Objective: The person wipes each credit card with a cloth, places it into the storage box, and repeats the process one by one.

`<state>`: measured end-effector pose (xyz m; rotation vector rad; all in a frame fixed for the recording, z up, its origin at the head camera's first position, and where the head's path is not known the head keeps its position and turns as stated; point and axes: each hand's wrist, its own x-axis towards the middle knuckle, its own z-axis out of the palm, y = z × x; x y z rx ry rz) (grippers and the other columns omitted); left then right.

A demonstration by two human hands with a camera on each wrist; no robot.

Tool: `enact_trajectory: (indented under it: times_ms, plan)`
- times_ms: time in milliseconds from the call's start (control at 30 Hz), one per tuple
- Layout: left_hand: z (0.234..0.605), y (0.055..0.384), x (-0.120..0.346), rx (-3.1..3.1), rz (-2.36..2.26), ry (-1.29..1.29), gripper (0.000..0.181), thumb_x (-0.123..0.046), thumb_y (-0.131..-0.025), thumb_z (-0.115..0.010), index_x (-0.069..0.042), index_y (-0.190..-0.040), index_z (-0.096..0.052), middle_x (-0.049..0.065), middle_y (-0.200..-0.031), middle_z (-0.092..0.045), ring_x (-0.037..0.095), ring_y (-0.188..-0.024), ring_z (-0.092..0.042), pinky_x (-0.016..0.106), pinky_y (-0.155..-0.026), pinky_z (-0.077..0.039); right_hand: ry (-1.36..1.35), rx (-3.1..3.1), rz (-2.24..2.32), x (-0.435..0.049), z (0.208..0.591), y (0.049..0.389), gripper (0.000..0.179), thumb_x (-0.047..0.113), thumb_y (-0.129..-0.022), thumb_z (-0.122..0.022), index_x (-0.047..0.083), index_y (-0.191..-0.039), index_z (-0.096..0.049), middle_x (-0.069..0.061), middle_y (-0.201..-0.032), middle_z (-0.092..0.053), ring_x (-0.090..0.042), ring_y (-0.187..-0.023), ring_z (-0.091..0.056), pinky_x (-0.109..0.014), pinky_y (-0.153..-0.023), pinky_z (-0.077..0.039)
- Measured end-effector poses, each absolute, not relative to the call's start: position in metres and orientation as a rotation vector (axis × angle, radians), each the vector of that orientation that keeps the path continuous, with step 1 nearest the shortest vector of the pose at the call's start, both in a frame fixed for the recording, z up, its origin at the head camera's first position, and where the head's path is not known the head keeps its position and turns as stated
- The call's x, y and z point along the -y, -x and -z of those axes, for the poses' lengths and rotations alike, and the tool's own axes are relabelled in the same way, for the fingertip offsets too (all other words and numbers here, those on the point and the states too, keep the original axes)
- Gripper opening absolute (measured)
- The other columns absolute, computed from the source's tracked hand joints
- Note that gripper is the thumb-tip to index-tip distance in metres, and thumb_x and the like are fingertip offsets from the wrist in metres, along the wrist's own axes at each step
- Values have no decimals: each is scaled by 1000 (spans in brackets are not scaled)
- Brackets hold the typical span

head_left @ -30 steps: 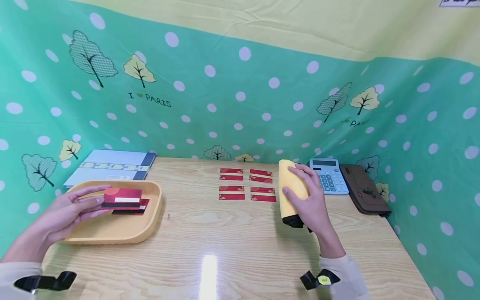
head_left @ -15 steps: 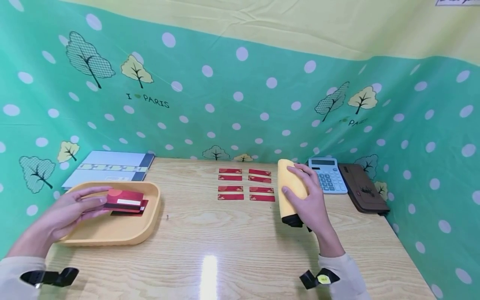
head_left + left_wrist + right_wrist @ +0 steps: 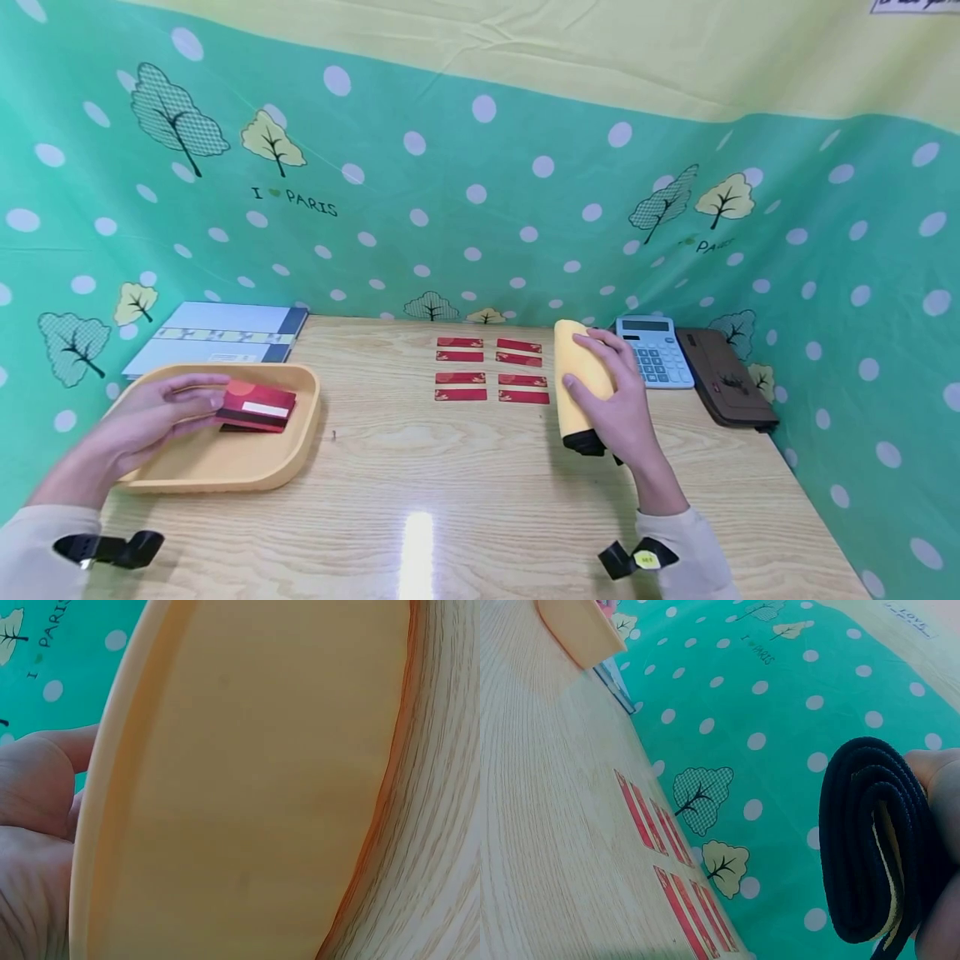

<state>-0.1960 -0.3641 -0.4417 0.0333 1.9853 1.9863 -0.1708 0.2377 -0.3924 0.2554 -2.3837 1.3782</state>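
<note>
Over the beige tray [image 3: 217, 462], my left hand [image 3: 161, 421] pinches a red bank-type card [image 3: 255, 406] with a dark stripe and a white strip. Just beneath that card shows the dark edge of a second one [image 3: 247, 428]; whether the two touch I cannot tell. In the left wrist view the tray wall [image 3: 247, 787] hides the fingertips and the cards. On the right, my right hand [image 3: 618, 400] grips a rolled yellow cloth [image 3: 577, 375] with black edging, tilted and held above the table. Its coiled black end [image 3: 862, 847] faces the right wrist view.
Several red cards [image 3: 461, 394], each with a pale band, lie in two rows at the table's back middle. A blue folder [image 3: 217, 321] is behind the tray. A blue calculator [image 3: 656, 354] and a brown wallet [image 3: 727, 379] lie at right. A dotted curtain [image 3: 450, 167] encloses the table.
The left hand has shifted a little to the right with its card, which now covers more of the card beneath. The right hand and the cloth have stayed in place.
</note>
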Motion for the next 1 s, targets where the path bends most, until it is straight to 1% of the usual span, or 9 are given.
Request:
enact_trajectory:
  times_ms: [100,367,467,567,633,767,800,867,1000]
  plan:
    - [443,197,362,-2028,-1977,-35,36,3,-101,-60,-27,-116,-71,-14,-110,-74,4,-99,-73,23,-86,-65,-258,2384,-1377,-238,393,171,51,12,-94,-75,22,-143,-62,0,-156,-41,-16,-126,-41,-30,-87,-44]
    - [442,198,358,-2105,-1965,-43,36,4,-99,-63,-27,-114,-71,-12,-107,-75,3,-97,-73,18,-85,-63,-269,2375,-1386,-239,394,172,51,12,-94,-75,23,-142,-62,0,-155,-41,-16,-129,-40,-32,-89,-43]
    - [441,200,356,-2234,-1863,-57,33,-1,-99,-65,-28,-118,-69,-16,-107,-73,1,-97,-71,15,-84,-62,-263,2376,-1383,-240,394,171,51,12,-94,-75,23,-142,-62,0,-156,-41,-17,-129,-40,-33,-88,-42]
    - [438,199,350,-2376,-1740,-62,29,-8,-100,-67,-27,-123,-65,-23,-107,-71,-4,-97,-69,12,-83,-60,-251,2380,-1378,-240,393,171,51,13,-94,-75,23,-142,-62,0,-156,-41,-17,-128,-40,-32,-88,-43]
    - [434,198,343,-2470,-1637,-85,30,-15,-102,-67,-21,-130,-61,-27,-109,-68,-7,-98,-67,10,-83,-58,-243,2385,-1377,-241,393,171,51,14,-94,-75,23,-143,-61,0,-156,-40,-18,-127,-41,-31,-87,-43]
    - [420,196,316,-2568,-1534,-169,43,-21,-103,-65,-4,-141,-53,-28,-113,-66,-7,-101,-66,10,-85,-57,-236,2393,-1385,-242,392,170,51,15,-95,-75,25,-143,-61,1,-157,-40,-17,-123,-43,-29,-86,-45]
    - [415,195,306,-2578,-1518,-194,46,-21,-103,-65,-1,-143,-51,-26,-114,-67,-6,-102,-66,11,-86,-58,-234,2395,-1386,-242,392,170,51,16,-95,-75,25,-143,-61,1,-157,-39,-17,-123,-43,-29,-86,-45]
    - [406,195,285,-2593,-1502,-236,47,-21,-102,-66,-1,-142,-52,-18,-118,-68,-5,-104,-67,13,-86,-59,-231,2394,-1388,-243,392,170,51,16,-95,-75,25,-143,-61,2,-157,-39,-17,-123,-43,-29,-86,-45]
    - [389,198,241,-2560,-1527,-348,44,-18,-100,-69,-3,-140,-56,6,-129,-69,-3,-107,-67,17,-90,-61,-230,2385,-1384,-243,391,171,51,16,-95,-75,26,-143,-61,2,-156,-40,-18,-125,-43,-29,-87,-44]
